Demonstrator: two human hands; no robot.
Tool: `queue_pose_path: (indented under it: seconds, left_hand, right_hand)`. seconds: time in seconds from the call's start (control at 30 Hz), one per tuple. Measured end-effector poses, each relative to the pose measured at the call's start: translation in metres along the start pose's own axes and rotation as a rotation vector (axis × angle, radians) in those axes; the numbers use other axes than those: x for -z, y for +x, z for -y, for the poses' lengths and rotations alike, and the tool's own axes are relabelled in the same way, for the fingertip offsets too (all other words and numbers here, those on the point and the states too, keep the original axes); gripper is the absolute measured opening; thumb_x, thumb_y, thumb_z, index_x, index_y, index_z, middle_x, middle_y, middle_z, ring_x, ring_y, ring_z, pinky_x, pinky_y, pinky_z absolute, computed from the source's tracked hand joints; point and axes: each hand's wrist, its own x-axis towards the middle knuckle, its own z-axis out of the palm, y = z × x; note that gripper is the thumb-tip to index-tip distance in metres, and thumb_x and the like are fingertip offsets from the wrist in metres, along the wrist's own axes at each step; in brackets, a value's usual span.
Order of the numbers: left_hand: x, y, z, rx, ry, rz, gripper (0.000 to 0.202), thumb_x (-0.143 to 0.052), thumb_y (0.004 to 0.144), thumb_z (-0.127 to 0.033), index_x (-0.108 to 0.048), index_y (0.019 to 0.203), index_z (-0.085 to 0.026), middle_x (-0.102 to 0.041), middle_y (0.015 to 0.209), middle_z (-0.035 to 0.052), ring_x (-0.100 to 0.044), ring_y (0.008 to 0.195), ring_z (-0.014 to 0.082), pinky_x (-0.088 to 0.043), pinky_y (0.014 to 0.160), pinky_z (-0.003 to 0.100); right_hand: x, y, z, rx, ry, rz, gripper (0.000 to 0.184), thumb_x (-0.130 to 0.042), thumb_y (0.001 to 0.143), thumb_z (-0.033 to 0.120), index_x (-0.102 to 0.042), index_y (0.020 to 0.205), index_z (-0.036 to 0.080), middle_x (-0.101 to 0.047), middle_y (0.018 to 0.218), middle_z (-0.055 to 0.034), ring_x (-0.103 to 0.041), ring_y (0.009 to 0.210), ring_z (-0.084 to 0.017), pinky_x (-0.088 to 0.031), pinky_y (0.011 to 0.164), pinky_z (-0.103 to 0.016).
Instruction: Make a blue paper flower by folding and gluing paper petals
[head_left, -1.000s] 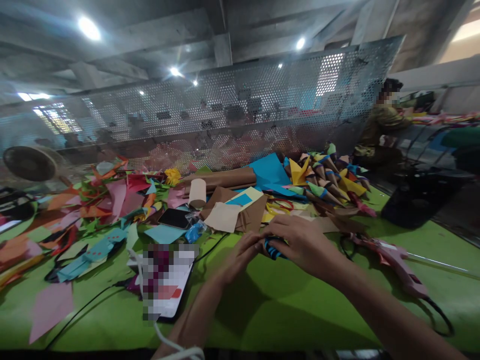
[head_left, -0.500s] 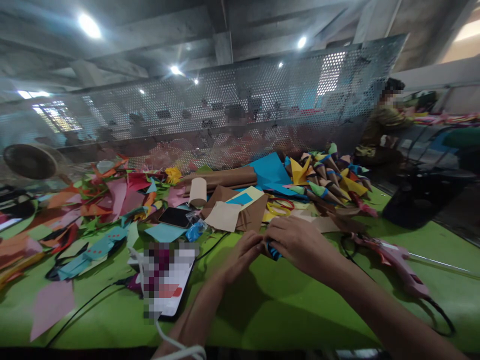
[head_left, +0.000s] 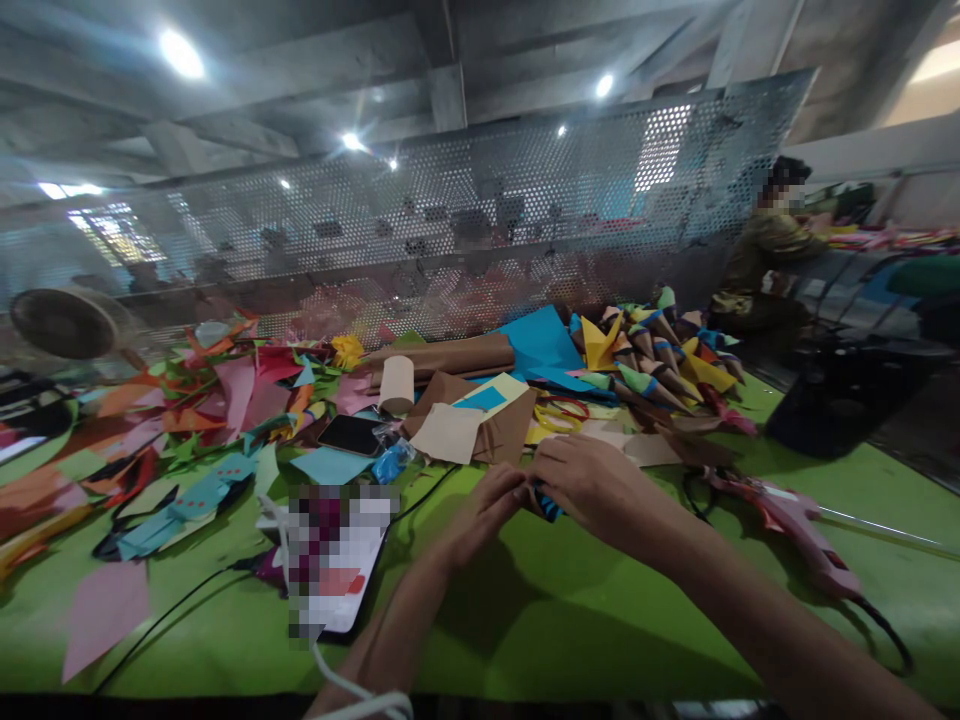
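Observation:
My left hand (head_left: 491, 510) and my right hand (head_left: 581, 480) meet above the green table (head_left: 585, 640). Between them is a small blue and dark paper piece (head_left: 549, 505), mostly covered by my fingers. Both hands are closed on it, the right wrapped over its top and the left pinching its left end. To the right lies a pink glue gun (head_left: 806, 530) with a clear glue stick out of its back. Just beyond my hands are beige and brown paper sheets (head_left: 448, 432) and a yellow-handled pair of scissors (head_left: 551, 415).
Left of my arms lies a lit phone (head_left: 349, 590) with a white cable. Behind it are a dark phone (head_left: 351, 434) and heaped coloured paper (head_left: 240, 390). Paper cones (head_left: 660, 350) pile up at back right, near a black bin (head_left: 832, 400). A person (head_left: 772, 240) sits beyond.
Almost nothing differs. My hands stay around the blue paper piece in the same place, and the view has shifted very slightly.

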Motion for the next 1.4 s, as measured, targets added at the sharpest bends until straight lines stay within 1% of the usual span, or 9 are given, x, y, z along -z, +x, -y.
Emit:
queue_pose_path:
  seconds: [0.13, 0.3, 0.47, 0.57, 0.67, 0.77, 1.0, 1.23, 1.4]
  left_hand:
    - [0.000, 0.000, -0.001, 0.000, 0.011, 0.004, 0.033, -0.041, 0.099, -0.041, -0.064, 0.094, -0.019, -0.057, 0.101, 0.0065, -0.051, 0.101, 0.0229, -0.042, 0.098, 0.038]
    - [0.000, 0.000, -0.004, 0.019, 0.019, 0.002, 0.031, -0.041, 0.099, -0.038, -0.064, 0.096, -0.018, -0.058, 0.102, 0.0065, -0.052, 0.100, 0.0228, -0.042, 0.098, 0.039]
    - [0.001, 0.000, -0.004, 0.029, 0.022, 0.020, 0.034, -0.040, 0.099, -0.041, -0.065, 0.099, -0.018, -0.056, 0.099, 0.0065, -0.052, 0.099, 0.0228, -0.042, 0.096, 0.040]
    - [0.001, 0.000, 0.000, 0.039, 0.013, 0.014, 0.034, -0.041, 0.098, -0.042, -0.065, 0.100, -0.018, -0.056, 0.099, 0.0066, -0.052, 0.099, 0.0226, -0.043, 0.096, 0.039]
    - [0.001, 0.000, 0.003, 0.057, -0.042, -0.025, 0.033, -0.044, 0.097, -0.043, -0.066, 0.103, -0.019, -0.059, 0.106, 0.0077, -0.052, 0.107, 0.0237, -0.040, 0.101, 0.039]
    - [0.000, 0.000, 0.004, 0.066, -0.110, -0.070, 0.033, -0.045, 0.097, -0.041, -0.064, 0.112, -0.019, -0.059, 0.115, 0.0080, -0.052, 0.113, 0.0239, -0.039, 0.104, 0.040]
    - [0.001, 0.002, 0.002, 0.143, -0.157, -0.072, 0.038, -0.045, 0.097, -0.048, -0.061, 0.119, -0.021, -0.060, 0.117, 0.0069, -0.052, 0.111, 0.0227, -0.040, 0.100, 0.037]
    - [0.003, 0.002, 0.000, 0.149, -0.173, -0.045, 0.043, -0.053, 0.092, -0.053, -0.059, 0.118, -0.020, -0.061, 0.116, 0.0077, -0.052, 0.112, 0.0234, -0.040, 0.099, 0.036]
    - [0.000, 0.001, 0.004, 0.153, -0.207, -0.057, 0.044, -0.058, 0.089, -0.053, -0.059, 0.118, -0.020, -0.061, 0.114, 0.0070, -0.053, 0.111, 0.0242, -0.042, 0.098, 0.036]
  right_hand:
    - [0.006, 0.002, 0.000, -0.035, 0.045, 0.043, 0.013, -0.062, 0.083, 0.003, -0.064, 0.083, 0.016, -0.064, 0.080, -0.0033, -0.057, 0.072, -0.017, -0.031, 0.060, -0.028]
    - [0.003, 0.001, 0.000, -0.023, 0.024, 0.027, 0.013, -0.063, 0.083, 0.004, -0.063, 0.081, 0.017, -0.065, 0.079, -0.0032, -0.057, 0.071, -0.018, -0.032, 0.060, -0.029]
    - [0.000, 0.002, 0.000, -0.016, 0.019, -0.002, 0.013, -0.063, 0.081, 0.004, -0.065, 0.081, 0.017, -0.066, 0.079, -0.0045, -0.058, 0.071, -0.019, -0.033, 0.060, -0.029]
    - [0.004, 0.003, 0.000, -0.056, 0.065, 0.028, 0.013, -0.063, 0.081, 0.004, -0.067, 0.081, 0.017, -0.068, 0.080, -0.0049, -0.062, 0.073, -0.020, -0.037, 0.062, -0.029]
    - [0.010, 0.002, -0.004, -0.097, 0.197, 0.019, 0.022, -0.060, 0.083, 0.004, -0.070, 0.096, 0.019, -0.073, 0.091, -0.0051, -0.066, 0.085, -0.020, -0.044, 0.071, -0.028]
    - [0.016, -0.002, -0.011, -0.147, 0.289, -0.056, 0.030, -0.058, 0.085, 0.005, -0.068, 0.108, 0.021, -0.074, 0.102, -0.0056, -0.067, 0.094, -0.021, -0.048, 0.079, -0.029]
    - [0.015, -0.014, -0.018, -0.224, 0.289, -0.180, 0.012, -0.063, 0.089, 0.017, -0.072, 0.096, 0.021, -0.074, 0.095, -0.0068, -0.068, 0.088, -0.022, -0.052, 0.080, -0.033]
    - [0.008, -0.018, -0.018, -0.204, 0.312, -0.193, 0.014, -0.059, 0.093, 0.020, -0.073, 0.097, 0.020, -0.072, 0.095, -0.0078, -0.067, 0.091, -0.022, -0.051, 0.084, -0.035]
    - [0.006, -0.017, -0.020, -0.226, 0.300, -0.167, 0.015, -0.062, 0.090, 0.016, -0.073, 0.099, 0.021, -0.071, 0.096, -0.0072, -0.066, 0.091, -0.022, -0.050, 0.083, -0.034]
